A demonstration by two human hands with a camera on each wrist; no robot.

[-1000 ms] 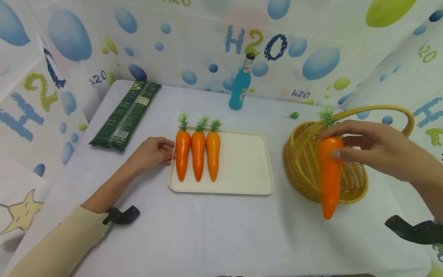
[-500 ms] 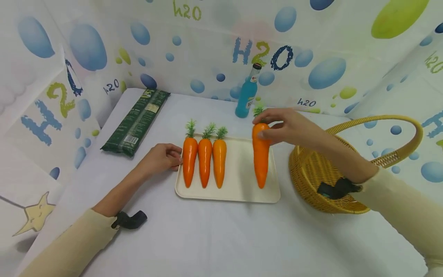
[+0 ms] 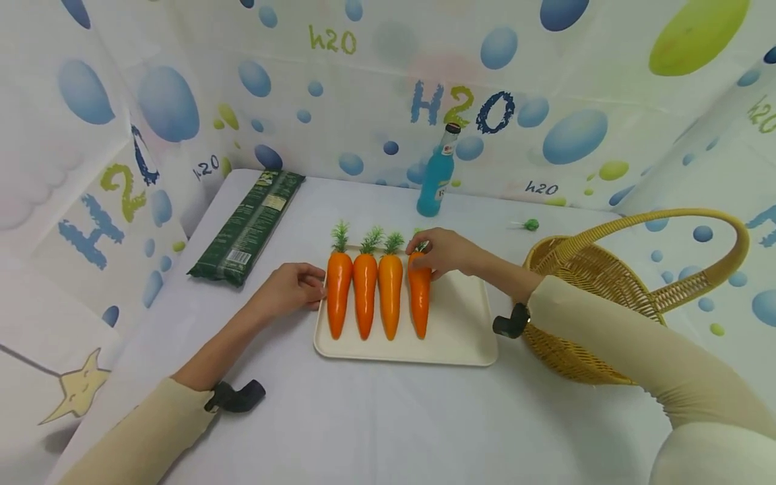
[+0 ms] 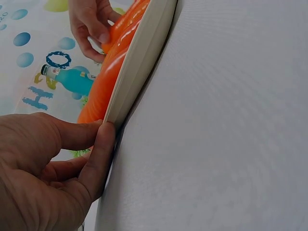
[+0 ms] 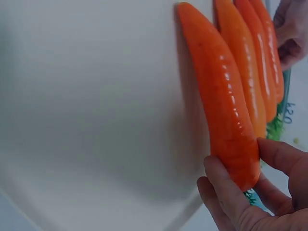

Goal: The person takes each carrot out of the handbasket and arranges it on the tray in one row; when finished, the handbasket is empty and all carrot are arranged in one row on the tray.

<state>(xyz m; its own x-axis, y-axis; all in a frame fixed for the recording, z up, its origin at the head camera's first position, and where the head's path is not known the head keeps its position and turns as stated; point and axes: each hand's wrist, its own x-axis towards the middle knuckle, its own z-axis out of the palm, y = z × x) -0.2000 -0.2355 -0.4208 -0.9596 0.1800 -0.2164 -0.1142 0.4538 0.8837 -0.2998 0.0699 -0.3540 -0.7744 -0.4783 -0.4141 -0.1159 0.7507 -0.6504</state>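
On the cream tray (image 3: 461, 330) lie three orange carrots side by side, such as the leftmost carrot (image 3: 339, 296), their green tops over the far rim. To their right, my right hand (image 3: 448, 252) holds a further carrot (image 3: 419, 300) by its thick end. In the right wrist view, the thumb and fingers (image 5: 226, 187) sit on either side of that carrot (image 5: 221, 91), which lies along the tray with its tip toward the near side. My left hand (image 3: 291, 291) pinches the tray's left rim; thumb and finger meet on the rim (image 4: 139, 62) in the left wrist view.
A yellow wicker basket (image 3: 545, 337) with a tall handle stands right of the tray, partly behind my right sleeve. A blue bottle (image 3: 436, 178) stands at the back. A green package (image 3: 248, 229) lies back left, and a small green item (image 3: 531, 224) back right.
My right hand has carried the carrot leftward from over the basket and down onto the tray, beside the other three. The left hand stays at the tray's rim. The head view has shifted slightly.
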